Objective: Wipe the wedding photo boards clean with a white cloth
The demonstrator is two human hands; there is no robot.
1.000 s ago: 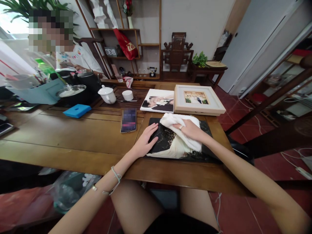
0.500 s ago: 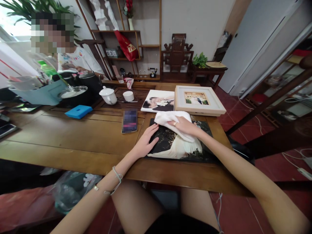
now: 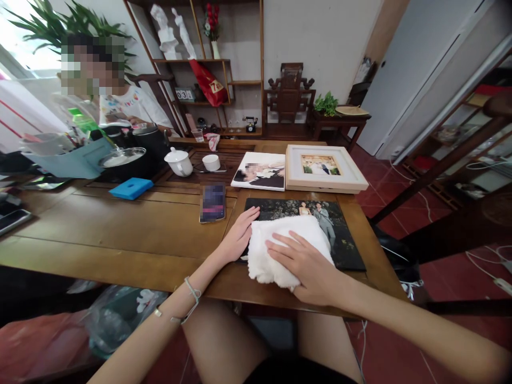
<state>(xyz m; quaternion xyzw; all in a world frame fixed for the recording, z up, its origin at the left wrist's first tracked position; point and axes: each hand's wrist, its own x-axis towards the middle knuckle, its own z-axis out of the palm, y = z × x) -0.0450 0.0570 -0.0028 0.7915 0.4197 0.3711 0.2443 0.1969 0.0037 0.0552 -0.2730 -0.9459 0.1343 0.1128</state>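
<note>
A dark wedding photo panel [image 3: 348, 240] lies flat on the wooden table in front of me. A folded white towel [image 3: 292, 226] covers its lower left part and hangs a little past its near edge. My right hand [image 3: 304, 266] holds the towel down against the panel, fingers spread across the top and thumb by the near edge. At the panel's left edge, my left hand [image 3: 240, 234] rests with its fingers stretched out, holding nothing and just left of the towel. The couple in the picture shows above and right of the towel.
Behind the panel are a white-framed photo [image 3: 326, 166] and a smaller photo board [image 3: 260, 172]. A phone [image 3: 213, 202] lies to the left, near a blue block [image 3: 131, 188], a lidded white teacup [image 3: 178, 161] and a small cup [image 3: 211, 162]. Someone [image 3: 134, 106] sits across the table.
My right hand has drawn the towel toward me, from the panel's top edge to its near edge. My left hand has barely moved. The view has tilted slightly.
</note>
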